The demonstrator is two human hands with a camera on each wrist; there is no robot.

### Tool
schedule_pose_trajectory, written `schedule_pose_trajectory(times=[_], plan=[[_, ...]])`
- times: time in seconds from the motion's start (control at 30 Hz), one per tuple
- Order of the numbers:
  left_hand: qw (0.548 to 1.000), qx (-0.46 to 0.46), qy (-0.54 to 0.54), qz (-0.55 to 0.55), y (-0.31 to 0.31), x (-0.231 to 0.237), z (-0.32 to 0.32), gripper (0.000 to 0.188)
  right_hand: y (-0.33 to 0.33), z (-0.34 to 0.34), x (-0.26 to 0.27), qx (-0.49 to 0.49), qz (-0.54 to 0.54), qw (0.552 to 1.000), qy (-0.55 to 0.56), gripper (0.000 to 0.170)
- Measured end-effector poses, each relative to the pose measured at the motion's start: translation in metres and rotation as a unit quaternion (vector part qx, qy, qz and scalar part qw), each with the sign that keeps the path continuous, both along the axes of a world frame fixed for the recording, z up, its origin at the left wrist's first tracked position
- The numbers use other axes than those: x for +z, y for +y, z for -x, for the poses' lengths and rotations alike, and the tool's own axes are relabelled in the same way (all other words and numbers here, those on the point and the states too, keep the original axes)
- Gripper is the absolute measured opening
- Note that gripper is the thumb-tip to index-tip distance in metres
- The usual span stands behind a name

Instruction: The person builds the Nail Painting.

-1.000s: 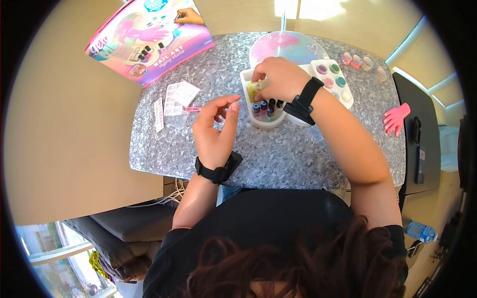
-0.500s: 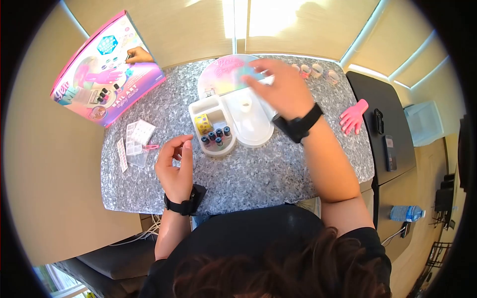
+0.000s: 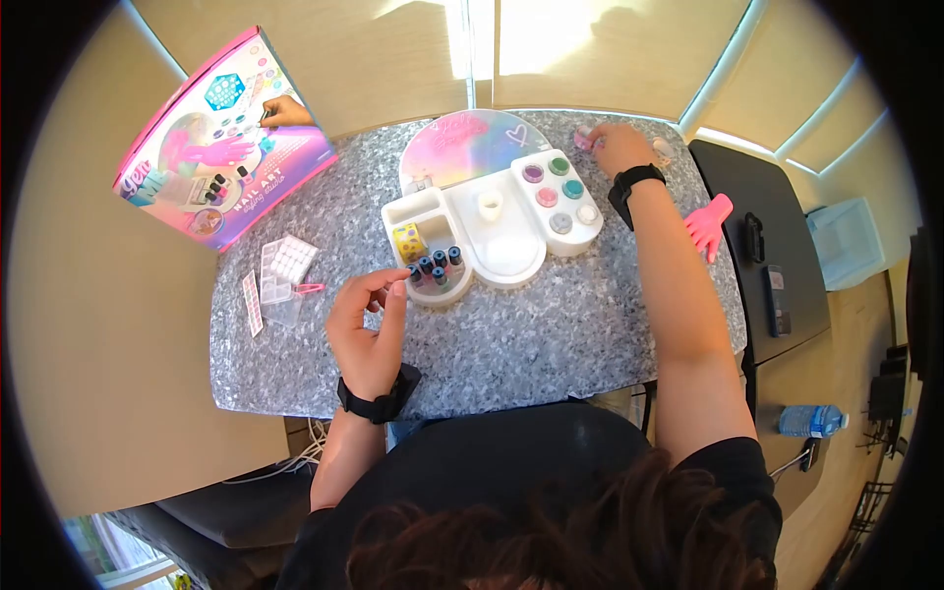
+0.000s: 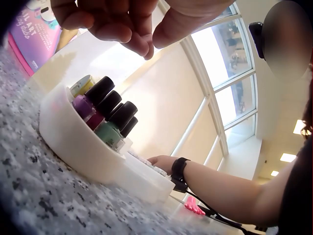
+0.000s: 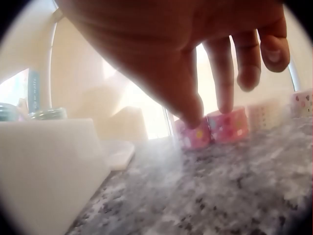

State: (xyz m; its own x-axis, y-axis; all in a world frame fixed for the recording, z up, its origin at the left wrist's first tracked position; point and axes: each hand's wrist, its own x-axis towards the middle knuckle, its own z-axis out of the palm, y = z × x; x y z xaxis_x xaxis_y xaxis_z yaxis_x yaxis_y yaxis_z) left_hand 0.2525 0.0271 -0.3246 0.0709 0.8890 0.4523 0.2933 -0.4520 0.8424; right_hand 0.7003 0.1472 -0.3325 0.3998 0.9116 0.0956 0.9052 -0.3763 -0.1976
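Observation:
My right hand [image 3: 621, 149] reaches to the back right of the table. In the right wrist view its thumb and fingers [image 5: 225, 73] point down at two pink patterned rolls [image 5: 228, 126], fingertips right at their upper edges. My left hand [image 3: 366, 329] hovers, loosely curled and holding nothing, at the front left of a white tray [image 3: 511, 270]. Several nail polish bottles [image 4: 115, 124] with black caps, among them purple and green ones, stand in that tray's left compartment. Behind them a yellow patterned roll [image 3: 409, 242] sits in the same compartment.
Six coloured pots [image 3: 547, 197] fill the tray's right part, before a pastel backboard [image 3: 457, 152]. A nail art box [image 3: 221, 147] stands back left, near plastic cases [image 3: 278, 285]. A pink model hand [image 3: 708, 226] lies at the right edge. Other rolls [image 5: 271, 115] stand beyond my fingers.
My right hand has left the yellow roll in the tray's left compartment, crossed over the tray and come to the rolls at the back right. My left hand keeps its loose curl beside the tray.

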Motion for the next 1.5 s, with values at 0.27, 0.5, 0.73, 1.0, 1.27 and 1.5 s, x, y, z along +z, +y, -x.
schedule_pose_trajectory(times=[0.27, 0.5, 0.73, 1.0, 1.27, 1.5], plan=[[0.999, -0.015, 0.043, -0.006, -0.002, 0.008, 0.003, 0.011, 0.011, -0.01, -0.003, 0.042, -0.06, 0.997, 0.028, 0.02], [0.999, -0.026, 0.026, -0.025, -0.001, 0.005, 0.002, 0.011, 0.016, -0.008, -0.009, 0.048, -0.094, 0.994, 0.003, 0.021], [0.999, -0.034, 0.03, -0.015, -0.001, 0.008, 0.001, 0.011, 0.009, -0.01, -0.008, 0.049, 0.043, 0.998, 0.019, 0.022], [0.995, -0.093, 0.04, -0.006, 0.001, 0.007, -0.004, 0.012, -0.131, 0.06, 0.076, 0.157, -0.135, 0.978, -0.031, 0.016], [0.973, -0.209, 0.097, -0.011, 0.003, 0.033, -0.004, 0.016, -0.217, 0.165, 0.036, 0.409, -0.064, 0.909, -0.042, 0.013], [0.947, -0.277, 0.162, -0.017, -0.008, 0.028, -0.014, 0.021, -0.228, 0.172, 0.019, 0.399, -0.1, 0.909, -0.061, 0.017]])
